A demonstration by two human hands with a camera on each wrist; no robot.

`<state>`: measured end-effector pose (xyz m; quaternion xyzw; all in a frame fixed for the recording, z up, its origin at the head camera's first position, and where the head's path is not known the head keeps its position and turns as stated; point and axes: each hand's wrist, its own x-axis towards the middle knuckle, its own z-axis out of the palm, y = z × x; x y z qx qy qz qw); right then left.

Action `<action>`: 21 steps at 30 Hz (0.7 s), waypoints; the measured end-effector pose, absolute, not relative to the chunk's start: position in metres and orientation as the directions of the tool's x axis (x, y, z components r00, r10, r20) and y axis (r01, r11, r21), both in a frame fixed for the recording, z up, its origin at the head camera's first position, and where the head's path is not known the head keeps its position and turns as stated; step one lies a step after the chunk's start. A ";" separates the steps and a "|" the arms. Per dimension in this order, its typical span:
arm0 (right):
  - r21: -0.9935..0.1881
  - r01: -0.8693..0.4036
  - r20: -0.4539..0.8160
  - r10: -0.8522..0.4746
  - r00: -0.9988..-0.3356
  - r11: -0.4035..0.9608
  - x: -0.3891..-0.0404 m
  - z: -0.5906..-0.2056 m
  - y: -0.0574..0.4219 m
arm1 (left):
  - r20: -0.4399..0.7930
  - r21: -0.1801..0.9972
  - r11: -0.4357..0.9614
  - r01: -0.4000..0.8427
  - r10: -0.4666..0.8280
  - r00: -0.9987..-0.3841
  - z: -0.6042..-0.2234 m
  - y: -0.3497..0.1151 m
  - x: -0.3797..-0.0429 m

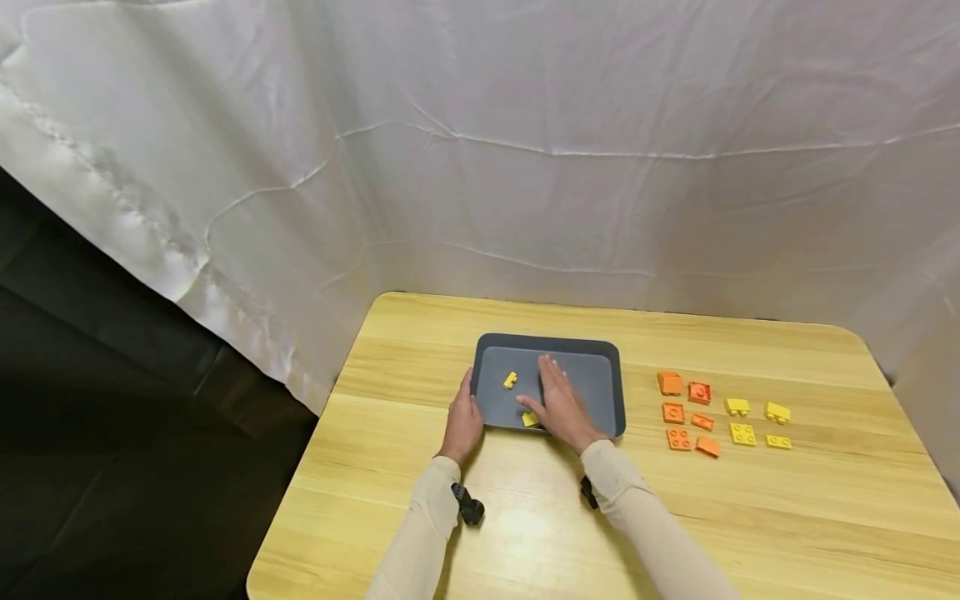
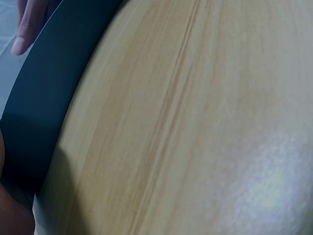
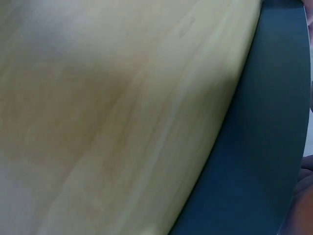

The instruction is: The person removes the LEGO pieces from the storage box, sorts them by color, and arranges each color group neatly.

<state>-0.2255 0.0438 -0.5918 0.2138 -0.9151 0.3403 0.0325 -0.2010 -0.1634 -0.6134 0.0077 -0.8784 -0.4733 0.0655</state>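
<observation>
A dark grey tray (image 1: 551, 343) lies on the wooden table, with my left hand (image 1: 462, 423) gripping its left side, fingers along the outer wall and thumb at the rim. My right hand (image 1: 564, 408) reaches over the tray's near edge, its fingers straight and thumb spread. Beside that thumb is a yellow toy brick (image 1: 530, 419), partly hidden by the hand. Another yellow brick (image 1: 510, 380) sits in the tray's left half, apart from both hands. Close up, the left wrist view shows the tray wall (image 2: 49, 93); the right wrist view shows the near wall (image 3: 254, 132).
Right of the tray, several orange bricks (image 1: 678, 439) stand in rough rows on the table (image 1: 825, 517). Farther right are several yellow bricks (image 1: 742, 433). A white curtain (image 1: 562, 208) hangs behind the table, and black cloth (image 1: 112, 433) is at the left.
</observation>
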 end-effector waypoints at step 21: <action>-0.612 -0.456 0.178 -0.449 -0.875 0.646 -0.244 -0.601 0.012 | 0.110 0.835 0.549 0.051 -0.076 -0.991 -0.611 -0.161 -0.200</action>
